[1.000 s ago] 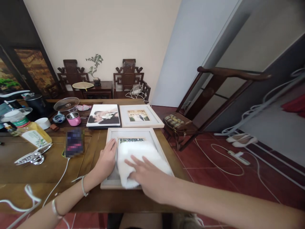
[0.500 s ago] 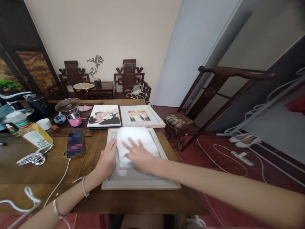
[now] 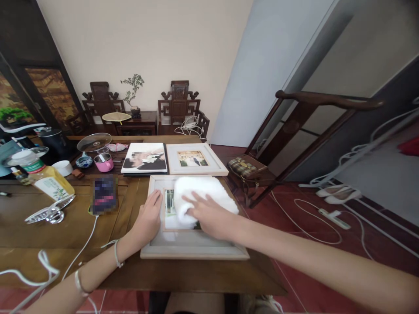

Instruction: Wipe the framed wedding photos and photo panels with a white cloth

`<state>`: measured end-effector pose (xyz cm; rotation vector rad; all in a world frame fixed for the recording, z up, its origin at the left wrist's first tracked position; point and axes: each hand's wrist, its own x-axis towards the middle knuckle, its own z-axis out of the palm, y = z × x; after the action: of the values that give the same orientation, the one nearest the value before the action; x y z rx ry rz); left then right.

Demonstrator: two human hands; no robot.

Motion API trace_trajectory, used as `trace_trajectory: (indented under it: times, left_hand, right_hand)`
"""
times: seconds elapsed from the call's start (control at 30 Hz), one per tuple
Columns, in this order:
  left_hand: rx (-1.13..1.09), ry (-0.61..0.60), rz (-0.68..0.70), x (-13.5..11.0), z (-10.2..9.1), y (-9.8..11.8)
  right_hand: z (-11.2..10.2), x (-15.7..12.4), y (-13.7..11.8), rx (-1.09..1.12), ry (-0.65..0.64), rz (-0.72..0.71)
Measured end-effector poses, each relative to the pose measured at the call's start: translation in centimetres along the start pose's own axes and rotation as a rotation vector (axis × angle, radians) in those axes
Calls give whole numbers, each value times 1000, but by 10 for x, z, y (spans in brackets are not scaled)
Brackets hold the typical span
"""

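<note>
A pale wooden picture frame [image 3: 196,252] with a grey-white mat lies flat near the table's front edge. My left hand [image 3: 149,220] rests on its left side, fingers stretched out along the border. With my right hand [image 3: 214,216] I press a fluffy white cloth [image 3: 204,187] onto the frame's upper right part, its near left side bunched around my thumb. The cloth hides much of the inner photo [image 3: 170,203]; a green and white strip shows at its left.
Behind lie another framed photo [image 3: 218,162] and a photo album [image 3: 144,159]. To the left are a phone [image 3: 104,194] on a white cable, metal scissors [image 3: 49,211], a bottle of yellow liquid [image 3: 49,181] and a pink cup [image 3: 104,162]. A wooden chair [image 3: 303,113] stands right.
My right hand has slid the white cloth rightward across the frame, uncovering the left part of the photo. The cloth has bunched up more. My left hand stays on the frame's left side.
</note>
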<state>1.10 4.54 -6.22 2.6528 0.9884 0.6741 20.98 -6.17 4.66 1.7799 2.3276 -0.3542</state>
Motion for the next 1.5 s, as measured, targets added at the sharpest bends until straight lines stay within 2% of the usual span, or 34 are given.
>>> trace_trajectory:
  times: [0.1, 0.17, 0.33, 0.5, 0.63, 0.73, 0.9, 1.03, 1.07, 1.1, 1.13, 1.2, 1.27, 1.33, 1.37, 1.43, 1.5]
  left_hand:
    - [-75, 53, 18, 1, -2, 3]
    - [-153, 85, -10, 2, -6, 8]
    - [-340, 121, -124, 8, -18, 20]
    - [-426, 155, -126, 10, -22, 20]
    - [-360, 118, -119, 8, -18, 19]
    - [-266, 88, -68, 6, -13, 16]
    - [-154, 83, 2, 6, -5, 8]
    - [-112, 12, -6, 5, -9, 10]
    - [-94, -28, -9, 5, -11, 12]
    - [-77, -70, -10, 4, -14, 14]
    - [-63, -105, -11, 4, -16, 17]
    - [-45, -140, -7, 3, -20, 20]
    - [-41, -141, 4, 3, -22, 22]
    - [-43, -131, 16, 4, -22, 21]
    - [-43, -124, 24, 5, -22, 20]
    - [-42, -106, 41, 6, -21, 19]
    - [-43, -83, 48, 6, -20, 19]
  right_hand:
    - [10, 29, 11, -122, 111, 95]
    - [12, 45, 9, -143, 133, 91]
    - [9, 57, -25, -134, 66, -124]
    - [6, 30, -53, -138, -3, -175]
    - [4, -3, -57, -108, -73, -254]
    - [1, -23, -54, -69, -124, -227]
    - [-8, -42, -37, -39, -172, -52]
    - [-34, -49, 5, 49, -242, 125]
    - [-44, -48, 18, 84, -224, 132]
    - [-53, -45, 32, 119, -222, 65]
    - [-62, -40, 44, 115, -135, 50]
    - [-76, -26, 62, 51, 132, 140]
    - [-79, -5, 65, -66, 398, 189]
    - [-73, 20, 55, -209, 546, 85]
    - [-66, 32, 47, -283, 556, -23]
    - [-50, 57, 30, -379, 491, -215]
    - [-32, 75, 16, -370, 373, -302]
